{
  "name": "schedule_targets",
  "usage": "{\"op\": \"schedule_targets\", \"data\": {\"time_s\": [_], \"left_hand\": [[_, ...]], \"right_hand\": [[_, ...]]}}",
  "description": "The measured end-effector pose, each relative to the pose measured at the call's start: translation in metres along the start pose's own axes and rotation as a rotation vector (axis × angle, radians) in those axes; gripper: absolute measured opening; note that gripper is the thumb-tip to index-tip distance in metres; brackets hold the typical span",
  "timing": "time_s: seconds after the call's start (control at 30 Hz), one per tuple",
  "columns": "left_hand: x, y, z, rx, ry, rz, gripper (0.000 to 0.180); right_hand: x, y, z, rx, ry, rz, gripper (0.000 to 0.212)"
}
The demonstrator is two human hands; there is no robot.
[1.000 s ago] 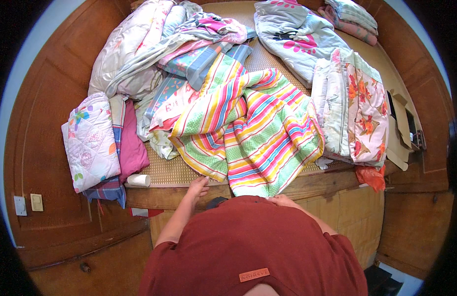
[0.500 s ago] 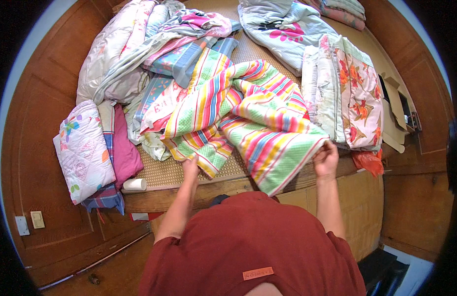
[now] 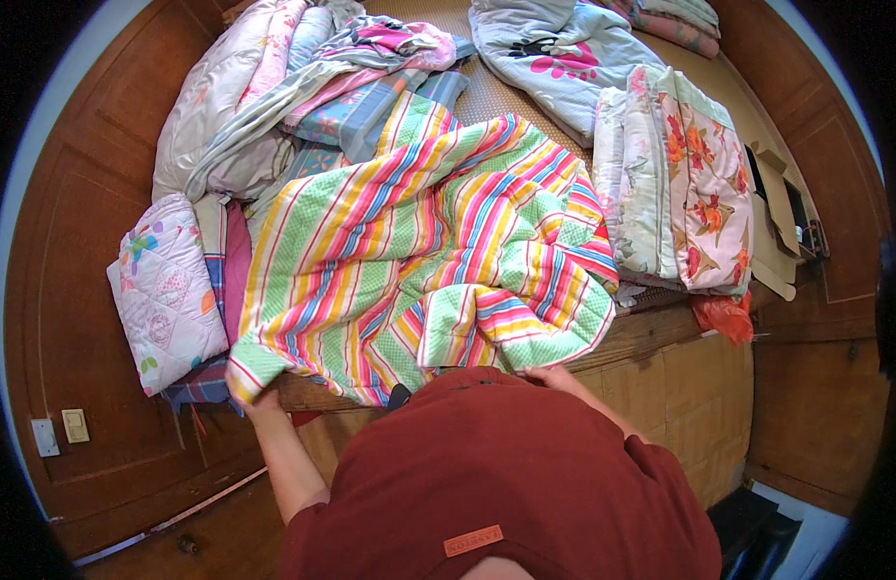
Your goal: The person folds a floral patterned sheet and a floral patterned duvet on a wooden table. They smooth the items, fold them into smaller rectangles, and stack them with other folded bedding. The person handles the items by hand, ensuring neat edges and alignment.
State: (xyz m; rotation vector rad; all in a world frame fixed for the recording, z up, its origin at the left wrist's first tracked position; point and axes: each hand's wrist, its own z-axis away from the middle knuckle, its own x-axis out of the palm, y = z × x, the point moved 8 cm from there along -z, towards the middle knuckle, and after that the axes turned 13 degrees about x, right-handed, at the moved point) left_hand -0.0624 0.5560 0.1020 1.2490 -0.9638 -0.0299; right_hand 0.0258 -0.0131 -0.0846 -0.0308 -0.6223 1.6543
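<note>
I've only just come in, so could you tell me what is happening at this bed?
A person in a red shirt stands at the foot of a bed heaped with bedding. The left hand grips one corner of a striped quilt, which lies partly spread out. The right hand is at the quilt's near edge; its grip is hard to make out. Folded quilts lie alongside.

You have a striped quilt (image 3: 419, 251) in pink, yellow, green, blue and white spread open across the near part of the bed, rumpled, its right half folded over on itself. Its near left corner hangs off the bed's near edge; its far end runs up between the heaped bedding.
</note>
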Motion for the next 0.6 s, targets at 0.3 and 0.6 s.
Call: {"op": "schedule_targets", "data": {"time_s": [0.3, 0.6], "left_hand": [[-0.029, -0.093, 0.051, -0.396, 0.256, -0.134, 0.046], [0.299, 0.008, -0.171, 0.044, -0.23, -0.012, 0.043]], "right_hand": [[-0.07, -0.077, 0.021, -0.136, 0.508, 0.075, 0.022], [0.043, -0.432, 0.083, -0.739, 0.385, 0.158, 0.022]]}}
